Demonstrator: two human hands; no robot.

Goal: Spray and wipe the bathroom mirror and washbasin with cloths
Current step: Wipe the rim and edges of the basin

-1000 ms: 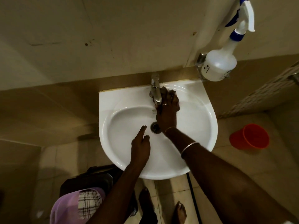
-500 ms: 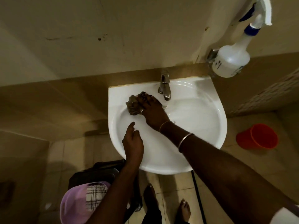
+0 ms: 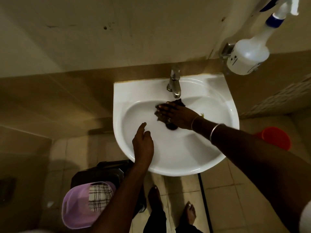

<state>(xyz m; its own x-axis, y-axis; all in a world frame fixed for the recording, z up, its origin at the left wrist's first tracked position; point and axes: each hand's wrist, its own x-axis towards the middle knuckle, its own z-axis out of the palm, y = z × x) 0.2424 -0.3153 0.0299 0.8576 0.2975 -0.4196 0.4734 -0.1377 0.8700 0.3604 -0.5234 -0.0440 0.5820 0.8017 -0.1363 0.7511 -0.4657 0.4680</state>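
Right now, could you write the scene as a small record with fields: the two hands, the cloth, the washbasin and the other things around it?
Right hand: presses the dark cloth flat against the inner wall of the white washbasin, below the tap
Left hand: holds nothing, fingers relaxed, over the basin's near left side
Drain: partly hidden by the right hand
Spray bottle: white, blue collar, at the wall up right of the basin
Floor: red bucket on the right; purple basket with a checked cloth on the left
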